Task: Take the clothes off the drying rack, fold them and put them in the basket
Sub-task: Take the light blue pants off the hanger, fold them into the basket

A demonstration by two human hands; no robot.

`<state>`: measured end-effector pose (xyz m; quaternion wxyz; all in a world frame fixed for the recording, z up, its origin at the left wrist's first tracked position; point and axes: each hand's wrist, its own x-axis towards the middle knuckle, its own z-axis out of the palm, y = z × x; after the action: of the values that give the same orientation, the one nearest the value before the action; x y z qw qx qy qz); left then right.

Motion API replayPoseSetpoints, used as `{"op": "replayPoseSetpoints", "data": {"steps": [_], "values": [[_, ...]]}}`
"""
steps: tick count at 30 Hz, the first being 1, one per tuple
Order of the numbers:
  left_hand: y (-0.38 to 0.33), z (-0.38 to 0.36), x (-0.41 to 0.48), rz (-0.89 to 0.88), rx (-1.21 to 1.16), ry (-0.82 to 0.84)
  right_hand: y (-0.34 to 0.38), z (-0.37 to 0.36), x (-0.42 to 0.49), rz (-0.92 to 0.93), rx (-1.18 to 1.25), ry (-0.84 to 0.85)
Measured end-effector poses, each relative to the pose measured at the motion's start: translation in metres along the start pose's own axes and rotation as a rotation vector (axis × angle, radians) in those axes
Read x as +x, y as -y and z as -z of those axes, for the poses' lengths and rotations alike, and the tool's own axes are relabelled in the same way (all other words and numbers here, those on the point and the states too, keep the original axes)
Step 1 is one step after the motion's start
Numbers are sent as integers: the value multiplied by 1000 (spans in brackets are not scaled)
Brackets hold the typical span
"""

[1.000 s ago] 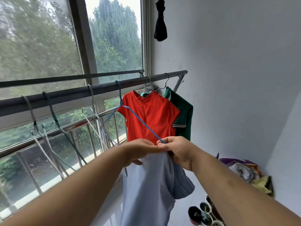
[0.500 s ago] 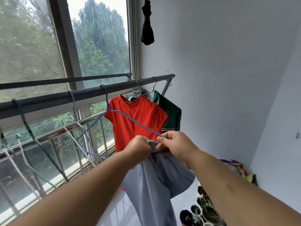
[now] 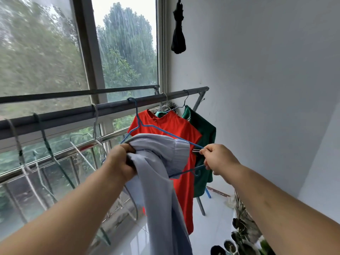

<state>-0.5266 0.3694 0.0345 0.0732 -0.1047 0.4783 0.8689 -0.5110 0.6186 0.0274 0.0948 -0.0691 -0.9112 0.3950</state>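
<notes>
Half a second ago both grips met at one hanger corner; now they are apart. The left grip (image 3: 119, 162) clutches the pale blue garment (image 3: 161, 190), while the right grip (image 3: 219, 159) pinches the blue wire hanger (image 3: 165, 130). The garment is still draped over the hanger, which is hooked on the drying rack rail (image 3: 73, 113), and appears nearly free for folding.

Drying rack rail (image 3: 64, 114) has bare hangers (image 3: 95, 122), a blue hanger (image 3: 137, 113), a red top (image 3: 165, 129) and a green top (image 3: 202, 129) hooked on it.
</notes>
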Motion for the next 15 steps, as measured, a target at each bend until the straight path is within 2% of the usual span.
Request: {"op": "replayPoseSetpoints", "data": {"steps": [3,7,12,15], "values": [[-13,11,-16,-31,1,101,3,-5,2,-60,72,-2],[-12,18,-28,-27,69,178,15,-7,5,-118,238,-110],[-5,19,-33,-29,101,108,27,-16,-1,-124,331,7],[1,17,-33,-49,116,92,13,-24,-5,-83,341,-4]]}}
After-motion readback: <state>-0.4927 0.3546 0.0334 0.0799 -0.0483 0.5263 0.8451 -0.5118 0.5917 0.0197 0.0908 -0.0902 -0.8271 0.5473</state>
